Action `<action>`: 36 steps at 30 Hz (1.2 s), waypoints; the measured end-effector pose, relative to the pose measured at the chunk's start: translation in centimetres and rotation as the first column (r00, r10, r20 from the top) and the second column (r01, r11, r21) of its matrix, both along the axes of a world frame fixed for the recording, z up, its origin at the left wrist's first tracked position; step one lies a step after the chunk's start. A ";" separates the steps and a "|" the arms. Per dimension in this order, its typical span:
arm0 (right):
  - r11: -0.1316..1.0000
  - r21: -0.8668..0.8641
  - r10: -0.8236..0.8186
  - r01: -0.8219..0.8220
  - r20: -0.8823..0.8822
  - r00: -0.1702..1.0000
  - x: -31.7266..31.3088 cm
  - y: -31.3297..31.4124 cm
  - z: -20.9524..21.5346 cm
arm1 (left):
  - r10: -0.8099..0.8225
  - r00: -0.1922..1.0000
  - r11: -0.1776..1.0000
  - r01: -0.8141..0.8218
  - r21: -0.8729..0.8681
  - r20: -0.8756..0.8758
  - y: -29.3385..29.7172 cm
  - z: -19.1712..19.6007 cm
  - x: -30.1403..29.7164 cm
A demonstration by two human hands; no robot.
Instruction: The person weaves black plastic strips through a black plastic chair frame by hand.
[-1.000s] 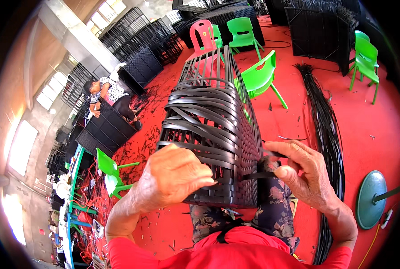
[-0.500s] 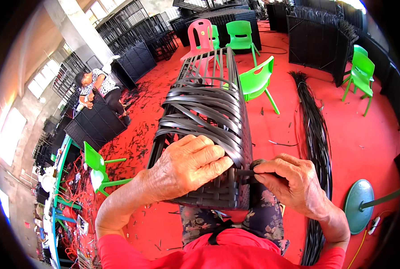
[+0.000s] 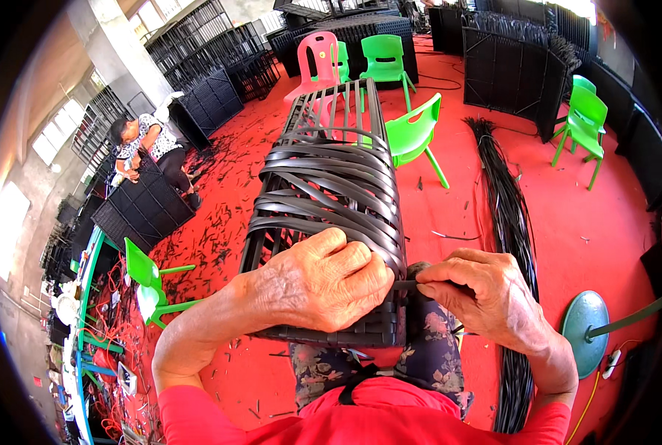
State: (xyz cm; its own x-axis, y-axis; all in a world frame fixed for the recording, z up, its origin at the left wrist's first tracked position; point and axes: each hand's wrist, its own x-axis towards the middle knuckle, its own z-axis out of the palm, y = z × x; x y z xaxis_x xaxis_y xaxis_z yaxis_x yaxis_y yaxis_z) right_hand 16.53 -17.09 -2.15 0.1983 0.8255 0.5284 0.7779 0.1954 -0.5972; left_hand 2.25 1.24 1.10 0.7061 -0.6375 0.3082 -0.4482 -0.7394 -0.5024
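A dark, partly woven frame [image 3: 323, 178] of flat plastic strips stands upright before me, its far end bare bars. Loose strips wrap across its top in slanting loops. My left hand [image 3: 327, 282] lies over its near end, fingers curled and closed at the right edge. A short black strip [image 3: 405, 285] runs from the left fingertips to my right hand [image 3: 479, 289], which pinches it between thumb and fingers just beside the frame. The part of the strip under my left hand is hidden.
A long bundle of black strips [image 3: 503, 222] lies on the red floor at right. Green chairs [image 3: 414, 133] and a pink chair [image 3: 318, 59] stand beyond. A round green base with a pole [image 3: 585, 334] is at right. Another person [image 3: 149, 144] works on a black panel at left.
My left hand has shifted right along the frame's near end, its fingers now curled down closer to my right hand. The right hand keeps its pinch. The whole view has swung slightly.
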 end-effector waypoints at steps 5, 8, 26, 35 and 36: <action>0.999 -0.027 0.016 -0.017 -0.016 1.000 0.1 0.1 -0.2 | -0.019 0.996 0.999 0.022 -0.029 0.086 0.6 -0.9 -0.2; 0.998 -0.047 0.045 -0.047 -0.044 0.998 -0.3 0.5 -0.2 | -0.022 0.994 0.999 0.025 -0.030 0.111 0.6 -1.0 -0.3; 0.995 0.087 -0.034 0.055 -0.227 0.973 -2.6 1.6 -3.1 | 0.094 0.911 0.599 -0.374 -0.709 -0.401 -0.3 0.3 -1.8; 0.995 0.096 0.009 -0.010 0.013 1.000 -1.4 1.7 0.4 | 0.168 0.817 0.101 -0.571 -0.815 -0.551 3.2 1.0 -7.2; 0.991 0.098 0.089 -0.093 0.044 0.995 -1.5 2.4 0.9 | 0.122 0.815 0.020 -0.573 -0.820 -0.566 3.1 1.0 -7.7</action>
State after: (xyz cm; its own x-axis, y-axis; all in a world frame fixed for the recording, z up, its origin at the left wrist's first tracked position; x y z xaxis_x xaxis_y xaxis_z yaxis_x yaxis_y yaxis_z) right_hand 15.02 -14.71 -1.30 0.1020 0.7816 0.6154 0.7770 0.3237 -0.5399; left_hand -5.44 4.37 2.05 0.9131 0.3796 0.1490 0.1028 -0.5679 0.8167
